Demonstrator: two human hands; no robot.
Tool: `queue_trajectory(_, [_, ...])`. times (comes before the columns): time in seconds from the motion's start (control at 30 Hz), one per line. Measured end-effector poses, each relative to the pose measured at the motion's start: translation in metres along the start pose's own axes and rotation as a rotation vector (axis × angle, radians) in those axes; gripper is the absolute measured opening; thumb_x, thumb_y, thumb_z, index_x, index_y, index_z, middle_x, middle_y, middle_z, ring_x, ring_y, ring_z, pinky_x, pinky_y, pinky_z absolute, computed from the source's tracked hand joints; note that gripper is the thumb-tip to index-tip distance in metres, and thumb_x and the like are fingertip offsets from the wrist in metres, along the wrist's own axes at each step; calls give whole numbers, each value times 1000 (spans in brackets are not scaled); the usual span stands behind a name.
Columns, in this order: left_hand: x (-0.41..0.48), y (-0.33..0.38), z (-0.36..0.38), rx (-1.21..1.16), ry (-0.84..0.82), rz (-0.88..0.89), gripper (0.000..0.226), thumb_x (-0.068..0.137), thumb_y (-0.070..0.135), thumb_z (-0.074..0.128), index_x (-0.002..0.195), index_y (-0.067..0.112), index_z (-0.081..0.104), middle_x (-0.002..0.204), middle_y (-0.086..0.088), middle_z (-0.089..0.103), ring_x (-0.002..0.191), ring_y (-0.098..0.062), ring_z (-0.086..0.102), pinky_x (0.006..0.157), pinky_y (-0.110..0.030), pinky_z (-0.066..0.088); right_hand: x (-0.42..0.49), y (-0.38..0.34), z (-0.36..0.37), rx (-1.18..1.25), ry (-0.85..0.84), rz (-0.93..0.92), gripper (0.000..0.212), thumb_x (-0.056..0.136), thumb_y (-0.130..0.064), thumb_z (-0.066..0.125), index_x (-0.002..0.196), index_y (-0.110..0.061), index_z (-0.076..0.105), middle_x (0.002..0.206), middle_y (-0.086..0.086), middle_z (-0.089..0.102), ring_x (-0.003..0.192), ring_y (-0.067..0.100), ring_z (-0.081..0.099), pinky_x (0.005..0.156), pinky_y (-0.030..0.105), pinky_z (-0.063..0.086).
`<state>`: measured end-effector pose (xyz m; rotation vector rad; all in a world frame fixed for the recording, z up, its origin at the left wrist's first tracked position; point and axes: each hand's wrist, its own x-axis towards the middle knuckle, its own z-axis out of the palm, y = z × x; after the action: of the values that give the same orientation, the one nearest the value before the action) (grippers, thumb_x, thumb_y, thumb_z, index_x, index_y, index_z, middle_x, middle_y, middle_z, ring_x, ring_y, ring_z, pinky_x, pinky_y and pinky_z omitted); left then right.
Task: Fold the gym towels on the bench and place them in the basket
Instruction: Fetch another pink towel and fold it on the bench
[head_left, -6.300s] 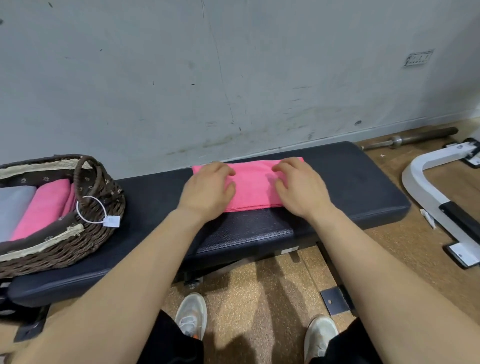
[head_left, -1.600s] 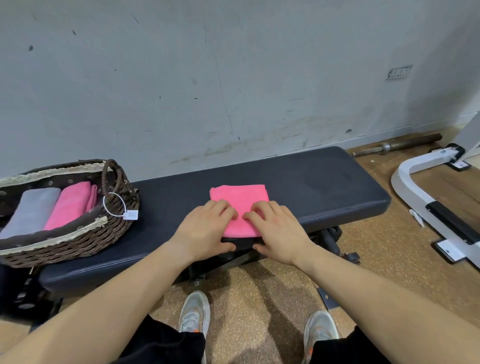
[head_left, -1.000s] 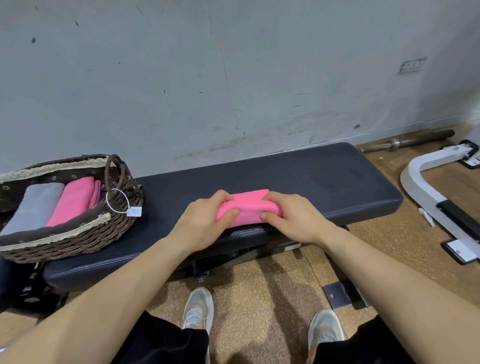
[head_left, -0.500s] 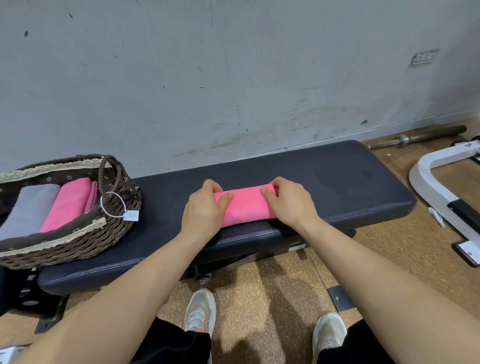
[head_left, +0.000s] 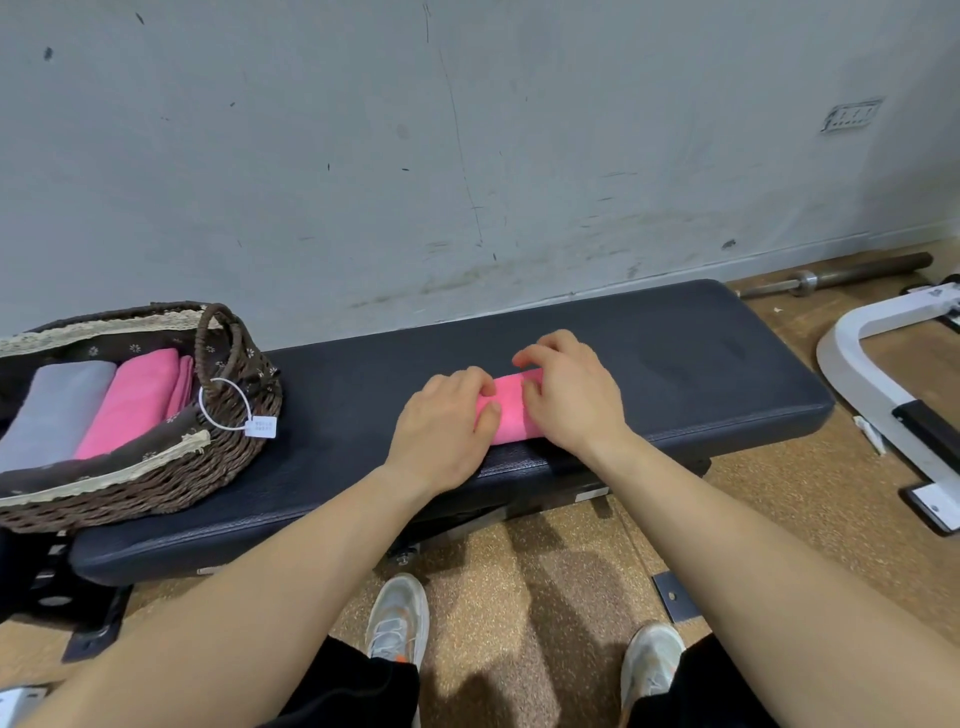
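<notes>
**Inspector:** What is nearest, on the viewer's side of the grip?

**Assistant:** Two pale mesh trainers (head_left: 397, 618) are standing on the speckled brown rubber floor (head_left: 545, 587), beneath the forearms.

**Inspector:** State of the grip?

**Assistant:** The left hand (head_left: 441, 431) is clasping the left end of the small folded pink cloth towel (head_left: 506, 413), with the thumb on its near edge and the fingers curling over the top. The right hand (head_left: 571, 400) is arching over the right end, with the thumb pressing the top and the fingers bending past the far edge. Both are holding the towel, close together. It is lying on the dark padded rectangular bench (head_left: 675, 374), close to the near edge.

**Inspector:** Left of the grip?

**Assistant:** A brown woven wicker basket (head_left: 156, 483) is sitting at the bench's left end, well apart from the hands. A folded grey cloth towel (head_left: 57, 410) and a second folded pink towel (head_left: 137, 395) are lying inside it side by side, the pink one nearer the grip. A white paper tag (head_left: 260, 426) is hanging from the handle.

**Inspector:** Right of the grip and beyond?

**Assistant:** A white tubular metal frame (head_left: 857, 332) is resting on the floor to the right. A steel barbell bar (head_left: 841, 275) is lying along the foot of the scuffed grey painted wall (head_left: 467, 130).
</notes>
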<state>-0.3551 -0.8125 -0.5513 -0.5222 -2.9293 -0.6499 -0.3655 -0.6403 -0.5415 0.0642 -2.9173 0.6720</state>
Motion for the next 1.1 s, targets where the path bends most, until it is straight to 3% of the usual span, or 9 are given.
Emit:
queue_trajectory(0.1, [-3, -7, 7, 35, 11, 45, 28, 100, 36, 46, 122, 20, 51, 119, 5, 60, 106, -22, 52, 89, -40, 44, -4, -7, 7, -91, -73, -194, 43, 93, -28, 43, 132, -23, 61, 138, -4, 56, 126, 23, 51, 100, 40, 43])
queue_trajectory(0.3, [-7, -28, 4, 148, -92, 212, 55, 105, 47, 26, 152, 19, 34, 149, 3, 46, 132, -18, 42, 112, -35, 34, -13, 13, 19, -203, -176, -289, 63, 101, -50, 15, 148, -21, 44, 149, -2, 50, 138, 18, 43, 116, 39, 31])
queue_trajectory(0.53, [-14, -35, 1, 258, -187, 225, 65, 103, 54, 19, 158, 19, 16, 161, 1, 27, 147, -17, 25, 121, -40, 22, -19, 20, 23, -241, -225, -299, 61, 104, -51, 14, 155, -22, 32, 159, -1, 37, 146, 19, 33, 121, 42, 26])
queue_trajectory(0.63, [-15, -31, -1, 163, -242, 180, 62, 105, 49, 21, 158, 18, 15, 161, -2, 25, 146, -18, 22, 122, -34, 17, -21, 16, 18, -240, -264, -283, 60, 104, -51, 14, 156, -23, 29, 160, -2, 33, 147, 19, 30, 122, 42, 21])
queue_trajectory(0.77, [-18, -21, -6, -99, -251, 12, 50, 107, 39, 27, 156, 26, 28, 158, 5, 32, 144, -16, 25, 120, -27, 17, -29, 11, 12, -247, -288, -284, 73, 95, -57, 1, 154, -23, 30, 159, -3, 34, 145, 19, 31, 121, 43, 20])
queue_trajectory(0.93, [-24, -17, -26, -65, -262, -89, 59, 93, 46, 58, 146, 30, 38, 144, 8, 48, 130, -18, 46, 106, -39, 42, -43, 4, 4, -248, -358, -288, 60, 104, -52, 19, 156, -22, 24, 160, -2, 31, 147, 20, 28, 122, 45, 17])
queue_trajectory(1.1, [-26, -5, -32, -61, -345, -259, 76, 82, 49, 69, 145, 19, 38, 137, -4, 51, 120, -24, 52, 99, -39, 47, -53, -7, -8, -111, -381, -202, 59, 99, -52, 46, 149, -24, 35, 146, 4, 45, 133, 29, 42, 111, 43, 34])
